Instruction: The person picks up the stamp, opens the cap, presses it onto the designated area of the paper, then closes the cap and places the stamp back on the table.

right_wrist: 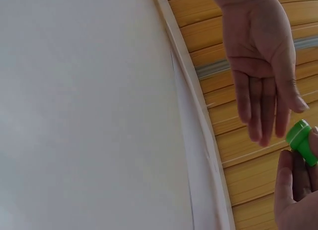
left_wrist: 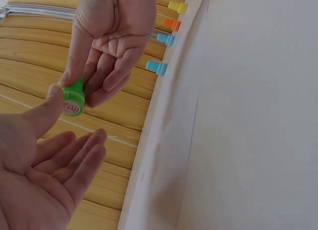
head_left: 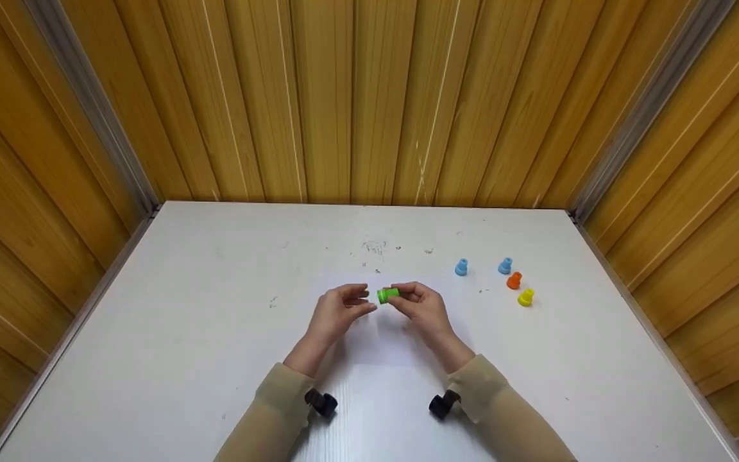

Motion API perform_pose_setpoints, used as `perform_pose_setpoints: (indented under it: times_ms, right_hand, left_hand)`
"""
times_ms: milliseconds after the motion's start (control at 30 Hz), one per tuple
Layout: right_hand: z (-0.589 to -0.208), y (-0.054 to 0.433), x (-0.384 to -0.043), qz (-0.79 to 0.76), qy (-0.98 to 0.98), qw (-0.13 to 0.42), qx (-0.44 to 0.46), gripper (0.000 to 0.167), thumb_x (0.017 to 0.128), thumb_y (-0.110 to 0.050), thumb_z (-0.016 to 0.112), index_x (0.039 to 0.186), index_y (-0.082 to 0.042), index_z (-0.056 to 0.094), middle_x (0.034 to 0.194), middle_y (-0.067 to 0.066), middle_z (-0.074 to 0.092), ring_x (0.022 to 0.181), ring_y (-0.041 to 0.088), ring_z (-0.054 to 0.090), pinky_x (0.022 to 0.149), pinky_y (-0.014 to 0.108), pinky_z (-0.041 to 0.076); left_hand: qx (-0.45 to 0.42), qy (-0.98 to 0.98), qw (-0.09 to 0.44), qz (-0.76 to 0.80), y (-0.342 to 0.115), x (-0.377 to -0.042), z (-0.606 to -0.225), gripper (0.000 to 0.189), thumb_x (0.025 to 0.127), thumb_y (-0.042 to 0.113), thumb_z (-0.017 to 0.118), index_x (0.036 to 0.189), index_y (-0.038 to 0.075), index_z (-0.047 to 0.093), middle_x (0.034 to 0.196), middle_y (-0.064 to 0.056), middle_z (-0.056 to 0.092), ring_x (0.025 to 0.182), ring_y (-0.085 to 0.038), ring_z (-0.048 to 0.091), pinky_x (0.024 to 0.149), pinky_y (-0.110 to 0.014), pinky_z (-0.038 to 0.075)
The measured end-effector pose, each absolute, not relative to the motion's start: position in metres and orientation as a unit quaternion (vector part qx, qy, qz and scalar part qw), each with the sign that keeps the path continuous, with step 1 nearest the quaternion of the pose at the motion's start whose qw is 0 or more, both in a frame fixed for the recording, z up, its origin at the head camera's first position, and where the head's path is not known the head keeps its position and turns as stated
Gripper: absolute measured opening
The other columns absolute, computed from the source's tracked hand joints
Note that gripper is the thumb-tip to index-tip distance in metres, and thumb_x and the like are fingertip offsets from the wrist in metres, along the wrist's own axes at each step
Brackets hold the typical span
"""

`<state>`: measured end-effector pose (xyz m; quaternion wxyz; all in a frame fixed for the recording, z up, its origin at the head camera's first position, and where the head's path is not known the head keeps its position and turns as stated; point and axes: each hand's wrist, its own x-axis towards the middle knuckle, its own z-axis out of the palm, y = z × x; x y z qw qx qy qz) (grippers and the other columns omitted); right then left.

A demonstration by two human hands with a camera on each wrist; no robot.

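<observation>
A small green stamp (head_left: 388,294) with a round base and narrower handle is above the table's middle. My right hand (head_left: 422,309) pinches its handle between thumb and fingers. In the left wrist view, the stamp's round end (left_wrist: 72,108) shows reddish print. My left hand (head_left: 337,313) is just left of the stamp, its fingers extended and parted from the thumb. A slight gap separates it from the stamp in the head view. The right wrist view shows the left palm (right_wrist: 258,66) with nothing in it.
A white sheet of paper (head_left: 382,350) lies under the hands on the white table (head_left: 151,333). To the right stand two blue stamps, one nearer (head_left: 461,267) and one farther (head_left: 505,265), an orange stamp (head_left: 514,280) and a yellow stamp (head_left: 525,297). Wood-patterned walls (head_left: 318,102) surround the table.
</observation>
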<state>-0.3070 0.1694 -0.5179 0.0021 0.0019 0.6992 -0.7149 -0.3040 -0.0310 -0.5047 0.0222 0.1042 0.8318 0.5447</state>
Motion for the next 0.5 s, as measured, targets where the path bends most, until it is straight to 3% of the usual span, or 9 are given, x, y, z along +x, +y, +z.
perform_pose_setpoints:
  times_ms: [233,367,500]
  right_hand:
    - [-0.516,0.186,-0.317,-0.719,0.694,-0.015,0.027,0.032,0.087,0.004,0.077,0.118,0.007,0.069,0.108,0.011,0.079,0.093,0.009,0.073,0.081,0.019,0.062]
    - [-0.516,0.197,-0.323,-0.702,0.711,-0.025,0.025,0.035,0.087,0.002,0.078,0.120,0.008,0.069,0.109,0.012,0.079,0.093,0.008,0.073,0.081,0.017,0.061]
    - [-0.512,0.216,-0.330,-0.664,0.746,-0.043,0.027,0.037,0.087,-0.004,0.081,0.122,0.006,0.070,0.112,0.012,0.078,0.094,0.005,0.072,0.081,0.015,0.059]
  left_hand:
    - [0.075,0.920,0.056,0.380,-0.045,-0.307,-0.507,0.069,0.087,0.017,0.083,0.146,-0.005,0.053,0.151,-0.024,0.054,0.145,-0.039,0.048,0.122,-0.051,0.039]
    - [0.087,0.944,0.083,0.306,-0.048,-0.304,-0.510,0.084,0.085,0.021,0.085,0.153,-0.006,0.042,0.162,-0.025,0.038,0.155,-0.039,0.032,0.128,-0.051,0.028]
    - [0.081,0.958,0.113,0.250,-0.048,-0.303,-0.512,0.090,0.083,0.026,0.087,0.154,-0.004,0.040,0.166,-0.022,0.032,0.158,-0.036,0.026,0.129,-0.051,0.026]
